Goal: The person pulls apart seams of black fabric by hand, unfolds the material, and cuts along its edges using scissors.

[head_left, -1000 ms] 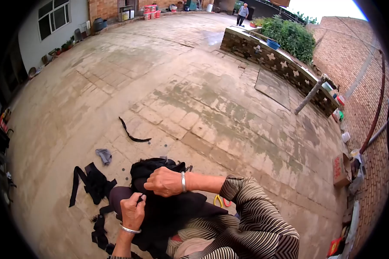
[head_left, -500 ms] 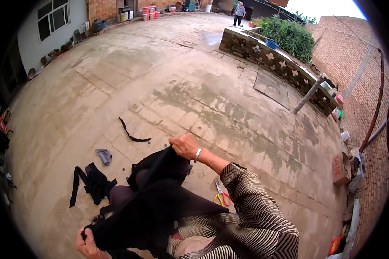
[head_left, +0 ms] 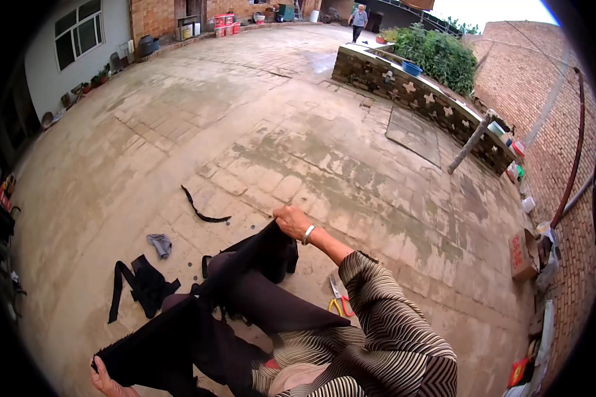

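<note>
A black cloth (head_left: 172,331) is stretched across my lap between my two hands. At its upper right end, my right hand (head_left: 293,222) grips the edge, a silver bracelet on the wrist. My left hand (head_left: 106,378) pinches the other end at the lower left, partly cut off by the dark image border. Beside my right forearm lie scissors (head_left: 340,298) with red and yellow handles. Black cloth scraps (head_left: 150,287), a grey cloth piece (head_left: 159,245) and a thin black strip (head_left: 204,210) rest on the ground in front of me.
A person (head_left: 358,24) is upright at the far end of the paved yard (head_left: 245,119). A low brick wall (head_left: 417,96) with plants behind it runs along the right, with a slanted post (head_left: 470,144). A cardboard box (head_left: 523,255) stands near the right brick wall.
My hands have moved apart from close together, spreading the black cloth between them. The scissors have come fully into view. The far person has shifted slightly left.
</note>
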A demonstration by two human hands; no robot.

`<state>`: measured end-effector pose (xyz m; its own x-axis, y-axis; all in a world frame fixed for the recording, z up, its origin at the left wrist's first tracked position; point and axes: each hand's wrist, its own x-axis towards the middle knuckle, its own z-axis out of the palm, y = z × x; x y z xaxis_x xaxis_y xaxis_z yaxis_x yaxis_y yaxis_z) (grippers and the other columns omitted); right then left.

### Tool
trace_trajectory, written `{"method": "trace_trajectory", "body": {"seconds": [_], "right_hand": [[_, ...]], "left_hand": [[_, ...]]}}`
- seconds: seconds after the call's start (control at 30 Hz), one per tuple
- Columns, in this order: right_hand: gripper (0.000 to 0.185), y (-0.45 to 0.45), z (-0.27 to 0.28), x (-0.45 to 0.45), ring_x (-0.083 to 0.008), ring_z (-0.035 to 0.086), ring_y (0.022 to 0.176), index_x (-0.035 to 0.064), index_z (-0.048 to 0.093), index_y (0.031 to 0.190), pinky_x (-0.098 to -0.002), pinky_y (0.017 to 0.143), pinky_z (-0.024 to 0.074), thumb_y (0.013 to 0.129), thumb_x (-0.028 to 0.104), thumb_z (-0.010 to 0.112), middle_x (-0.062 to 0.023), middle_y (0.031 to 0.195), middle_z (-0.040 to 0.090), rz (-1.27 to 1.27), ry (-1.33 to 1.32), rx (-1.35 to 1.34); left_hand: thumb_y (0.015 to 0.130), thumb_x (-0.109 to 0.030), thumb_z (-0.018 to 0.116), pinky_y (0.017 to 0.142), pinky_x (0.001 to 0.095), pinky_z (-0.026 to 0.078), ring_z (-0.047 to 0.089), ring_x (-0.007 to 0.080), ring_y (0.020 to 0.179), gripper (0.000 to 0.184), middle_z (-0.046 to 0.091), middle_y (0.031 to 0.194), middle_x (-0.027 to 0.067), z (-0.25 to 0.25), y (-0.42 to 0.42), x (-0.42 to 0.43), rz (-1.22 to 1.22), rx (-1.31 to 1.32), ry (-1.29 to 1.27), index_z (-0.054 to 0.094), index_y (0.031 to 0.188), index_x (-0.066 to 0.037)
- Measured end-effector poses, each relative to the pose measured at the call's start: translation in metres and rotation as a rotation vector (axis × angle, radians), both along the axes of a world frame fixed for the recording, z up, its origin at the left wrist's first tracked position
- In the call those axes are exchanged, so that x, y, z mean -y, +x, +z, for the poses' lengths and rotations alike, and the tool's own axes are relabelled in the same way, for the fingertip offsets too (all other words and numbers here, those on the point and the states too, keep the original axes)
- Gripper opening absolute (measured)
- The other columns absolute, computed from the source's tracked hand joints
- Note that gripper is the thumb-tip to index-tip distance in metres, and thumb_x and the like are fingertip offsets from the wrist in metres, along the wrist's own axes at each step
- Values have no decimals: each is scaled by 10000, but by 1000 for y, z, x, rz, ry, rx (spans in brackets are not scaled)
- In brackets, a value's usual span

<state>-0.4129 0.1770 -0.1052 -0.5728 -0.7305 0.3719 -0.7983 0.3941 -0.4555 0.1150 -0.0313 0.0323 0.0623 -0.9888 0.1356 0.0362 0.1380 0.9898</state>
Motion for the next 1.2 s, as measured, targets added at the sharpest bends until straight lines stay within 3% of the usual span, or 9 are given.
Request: {"method": "trace_trajectory", "body": {"seconds": [0.07,0.17,0.47,0.63,0.7,1.2], "right_hand": [[132,-3,-7,-2,-403,578,689,-5,577,743,-460,642,462,749,76,472,-236,696,579,137,4,219],[166,-4,-20,-5,-414,585,708,-11,610,731,-446,652,467,694,53,460,-260,725,581,193,-9,285],[150,0,-18,-10,-352,569,653,-24,583,744,-416,635,462,676,62,481,-229,685,569,147,-102,447],[152,3,-18,-11,-349,576,659,-19,589,749,-414,639,466,673,63,486,-227,691,576,133,-90,438],[151,3,-24,-11,-349,579,660,-17,592,748,-415,639,467,672,63,489,-225,691,580,103,-82,429],[193,6,-35,-3,-330,610,666,-28,632,771,-404,644,484,675,77,501,-217,706,623,75,-87,452]], "left_hand": [[873,-172,703,671,331,552,632,237,733,324,665,883,189,-14,-1,12,-23,37,25,634,963,131],[867,-187,709,662,329,548,628,228,722,331,665,877,186,-22,-3,24,-38,84,37,645,958,124],[863,-212,716,671,337,544,626,235,714,356,664,871,187,-38,0,35,-10,120,30,642,948,126],[863,-228,719,679,342,541,623,237,723,374,664,877,184,-48,2,39,-5,154,39,641,950,127],[862,-225,721,692,349,536,620,237,740,372,663,883,177,-60,5,47,15,281,0,643,968,124],[866,-209,701,736,359,522,616,252,795,357,657,942,177,-57,-1,36,-61,234,46,648,1042,98]]}}
